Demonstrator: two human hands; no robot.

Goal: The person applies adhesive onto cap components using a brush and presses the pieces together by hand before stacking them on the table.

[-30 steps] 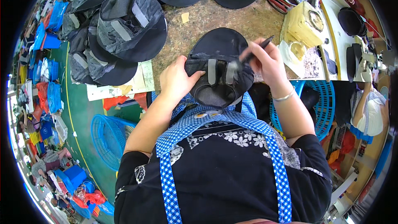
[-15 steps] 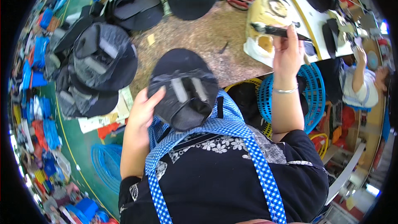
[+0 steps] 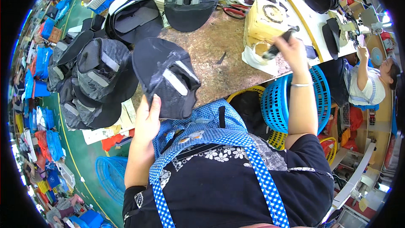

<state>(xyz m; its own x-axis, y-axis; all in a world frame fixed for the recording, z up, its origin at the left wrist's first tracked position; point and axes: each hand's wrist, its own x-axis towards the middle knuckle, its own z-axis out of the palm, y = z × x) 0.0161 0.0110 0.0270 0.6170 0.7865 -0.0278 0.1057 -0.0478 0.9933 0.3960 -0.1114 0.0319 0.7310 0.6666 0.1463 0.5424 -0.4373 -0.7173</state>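
My left hand (image 3: 147,121) grips the lower edge of a black cap (image 3: 162,61), which is tilted at the near edge of the worktable. Two pale strips and whitish smears show on the cap. At the right, my right hand (image 3: 293,57) is closed around a dark-handled brush (image 3: 273,51), its bristles down. The brush tip is beside the opening of a yellowish cut-open plastic jug (image 3: 265,19); motion blur hides whether it touches the rim.
Several black caps (image 3: 103,65) are piled at the left; another cap (image 3: 190,4) lies at the back. Red-handled scissors (image 3: 233,12) and a small dark scrap (image 3: 221,58) lie on the worktable (image 3: 202,44). A blue basket (image 3: 276,97) stands below its edge. A co-worker (image 3: 371,76) is at the far right.
My right hand has turned the brush downward and brought it to the jug's opening. My left hand has shifted the cap left and away from my body, tilting it.
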